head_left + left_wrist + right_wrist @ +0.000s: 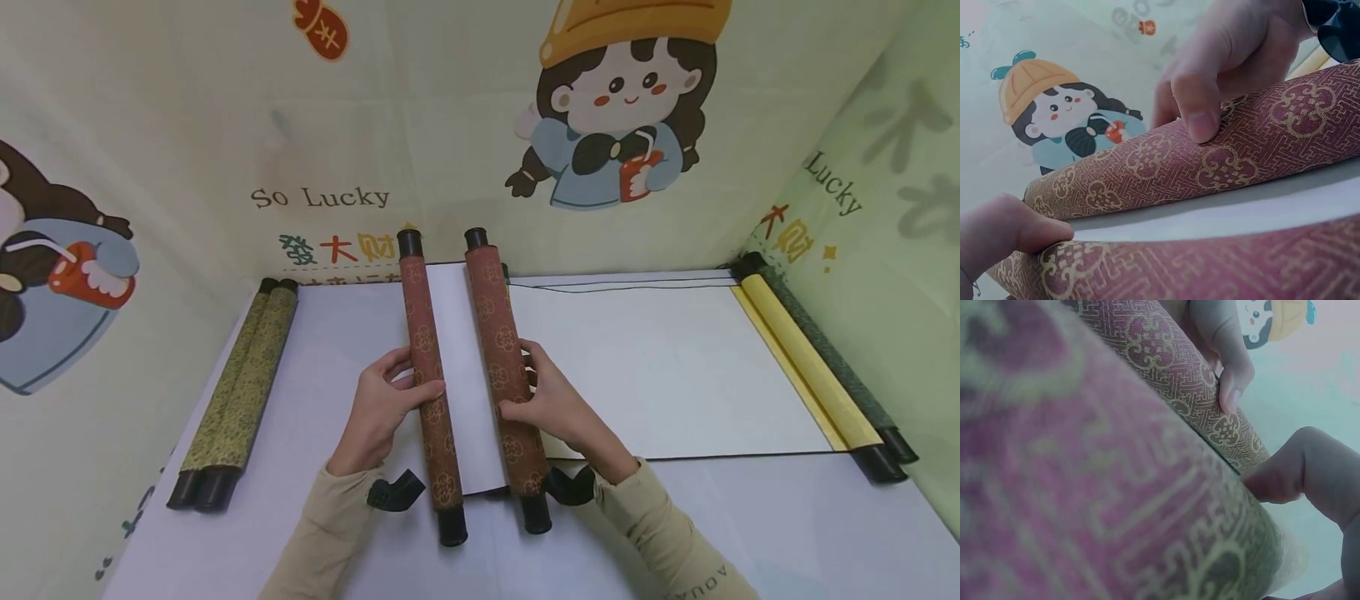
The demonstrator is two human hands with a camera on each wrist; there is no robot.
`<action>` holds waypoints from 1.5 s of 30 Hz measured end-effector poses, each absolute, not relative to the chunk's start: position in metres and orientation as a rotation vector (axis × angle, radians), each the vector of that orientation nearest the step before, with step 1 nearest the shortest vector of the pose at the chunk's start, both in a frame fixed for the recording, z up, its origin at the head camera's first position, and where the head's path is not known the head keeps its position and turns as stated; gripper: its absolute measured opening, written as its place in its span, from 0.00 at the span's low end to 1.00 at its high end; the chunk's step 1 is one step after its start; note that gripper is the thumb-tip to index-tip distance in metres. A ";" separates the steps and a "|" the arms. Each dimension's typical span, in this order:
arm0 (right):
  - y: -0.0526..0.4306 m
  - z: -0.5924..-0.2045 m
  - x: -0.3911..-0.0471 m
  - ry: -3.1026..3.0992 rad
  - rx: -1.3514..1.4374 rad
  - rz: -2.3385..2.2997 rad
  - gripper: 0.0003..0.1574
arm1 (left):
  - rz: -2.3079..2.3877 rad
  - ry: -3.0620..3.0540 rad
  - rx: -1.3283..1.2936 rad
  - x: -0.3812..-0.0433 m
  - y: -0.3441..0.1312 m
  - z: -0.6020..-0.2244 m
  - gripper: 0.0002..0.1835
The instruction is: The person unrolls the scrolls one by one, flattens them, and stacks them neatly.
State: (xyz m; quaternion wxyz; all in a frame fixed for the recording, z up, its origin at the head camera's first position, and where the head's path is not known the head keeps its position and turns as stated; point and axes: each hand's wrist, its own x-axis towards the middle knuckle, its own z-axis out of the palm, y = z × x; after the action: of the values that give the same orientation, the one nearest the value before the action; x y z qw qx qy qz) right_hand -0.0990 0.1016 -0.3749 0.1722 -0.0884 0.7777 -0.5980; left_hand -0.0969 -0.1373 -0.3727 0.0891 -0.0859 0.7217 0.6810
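Observation:
A reddish-brown scroll with gold flower patterns and black end knobs is partly unrolled, a white strip of paper showing between its two rolls. My left hand grips the left roll near its middle, thumb over the top and fingers behind. Around the thicker right roll my right hand holds on in the same way. Both rolls stand nearly parallel, leaning slightly. In the left wrist view, the right thumb presses on the patterned cloth. The right wrist view shows the right roll close up and blurred.
Two green-gold patterned rolls lie side by side at the table's left. On the right, a wide white sheet lies spread out, ending in a yellow roll beside a dark green roll. A printed cloth backdrop rises behind the table.

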 end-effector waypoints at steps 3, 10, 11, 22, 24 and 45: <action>0.101 -0.375 -0.099 2.198 -0.238 -1.715 0.57 | 2.024 2.142 -0.255 -0.096 -0.138 -0.372 0.42; 0.101 -0.377 -0.101 2.231 -0.211 -1.701 0.55 | 2.027 2.101 -0.276 -0.097 -0.137 -0.372 0.41; 0.101 -0.377 -0.101 2.236 -0.212 -1.697 0.54 | 2.029 2.093 -0.281 -0.097 -0.137 -0.372 0.41; 0.101 -0.375 -0.101 2.252 -0.189 -1.676 0.47 | 1.990 2.145 -0.396 -0.099 -0.135 -0.375 0.35; 0.101 -0.374 -0.101 2.245 -0.173 -1.677 0.47 | 1.978 2.182 -0.416 -0.099 -0.136 -0.376 0.33; 0.117 -0.375 -0.104 2.142 -0.187 -1.728 0.47 | 1.973 2.198 -0.397 -0.102 -0.146 -0.380 0.34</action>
State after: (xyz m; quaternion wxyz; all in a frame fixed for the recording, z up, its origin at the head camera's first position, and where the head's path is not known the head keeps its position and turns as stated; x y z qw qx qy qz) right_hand -0.1035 0.1167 -0.3751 0.1902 -0.0667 0.7624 -0.6150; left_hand -0.1023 -0.1455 -0.3795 0.0806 -0.1328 0.7350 0.6600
